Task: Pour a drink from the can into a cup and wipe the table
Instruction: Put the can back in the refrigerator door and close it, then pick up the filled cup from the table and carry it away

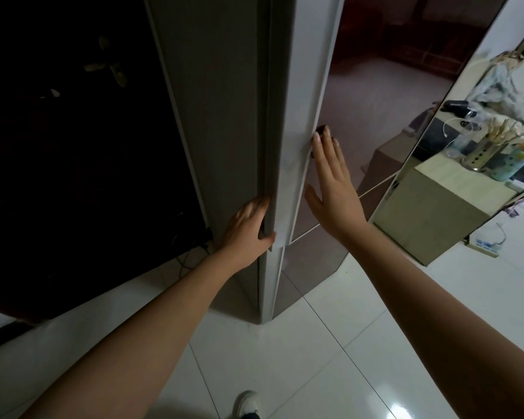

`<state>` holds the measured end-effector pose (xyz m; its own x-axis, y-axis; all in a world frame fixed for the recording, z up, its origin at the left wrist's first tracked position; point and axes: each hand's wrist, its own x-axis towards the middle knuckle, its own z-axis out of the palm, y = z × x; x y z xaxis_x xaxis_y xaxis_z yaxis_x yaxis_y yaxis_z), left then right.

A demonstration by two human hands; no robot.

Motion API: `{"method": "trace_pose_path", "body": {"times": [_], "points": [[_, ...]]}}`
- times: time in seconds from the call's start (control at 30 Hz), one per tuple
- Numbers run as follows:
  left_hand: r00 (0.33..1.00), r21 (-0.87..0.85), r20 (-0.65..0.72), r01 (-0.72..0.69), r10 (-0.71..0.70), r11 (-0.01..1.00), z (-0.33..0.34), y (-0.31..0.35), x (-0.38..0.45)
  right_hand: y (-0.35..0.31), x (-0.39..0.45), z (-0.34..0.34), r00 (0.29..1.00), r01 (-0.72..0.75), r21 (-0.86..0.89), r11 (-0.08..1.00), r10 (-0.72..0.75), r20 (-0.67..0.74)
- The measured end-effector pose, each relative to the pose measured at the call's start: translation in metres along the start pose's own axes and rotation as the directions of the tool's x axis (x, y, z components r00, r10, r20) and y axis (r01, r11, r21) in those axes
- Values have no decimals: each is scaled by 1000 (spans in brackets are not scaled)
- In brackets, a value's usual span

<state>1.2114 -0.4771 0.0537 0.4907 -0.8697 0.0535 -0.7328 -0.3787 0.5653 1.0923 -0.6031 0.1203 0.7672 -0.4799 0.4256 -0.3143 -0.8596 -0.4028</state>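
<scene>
At centre left of the frame the left hand (248, 228) curls its fingers round the side edge of a tall grey fridge door (294, 164). Just right of it the right hand (333, 189) lies flat and straight-fingered on the door's mirrored front, holding nothing. No can, cup or table shows; the can is probably inside. This looks like the fetching step; next the door must swing fully open.

Single head view looks forward and down, close on a fridge (273, 146) edge.
</scene>
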Motion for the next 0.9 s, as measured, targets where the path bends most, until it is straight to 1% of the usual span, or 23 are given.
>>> {"method": "trace_pose_path", "body": {"times": [0.17, 0.33, 0.53, 0.6, 0.67, 0.8, 0.9], "points": [[1000, 9, -13, -8, 9, 1000, -8, -9, 10, -6, 13, 8, 1000, -12, -39, 999, 12, 18], [1000, 33, 5, -28, 27, 999, -10, -16, 12, -6, 15, 11, 1000, -28, -63, 998, 29, 11], [1000, 25, 26, -4, 3, 1000, -9, -12, 10, -2, 12, 6, 1000, -16, -86, 996, 16, 5], [999, 35, 37, 2, -4, 999, -10, -8, 6, 2, 6, 5, 1000, -20, -126, 992, 22, 7], [999, 84, 34, 15, -17, 996, -10, -3, 1, 6, -4, 3, 999, -39, -169, 985, 41, 8], [998, 237, 36, 37, -47, 971, -2, 10, -11, 18, -35, -9, 996, -86, -191, 978, 88, 1], [996, 340, 87, -38, 8, 939, 8, 28, -20, 33, -68, -23, 985, -162, -235, 959, 173, 27]]}}
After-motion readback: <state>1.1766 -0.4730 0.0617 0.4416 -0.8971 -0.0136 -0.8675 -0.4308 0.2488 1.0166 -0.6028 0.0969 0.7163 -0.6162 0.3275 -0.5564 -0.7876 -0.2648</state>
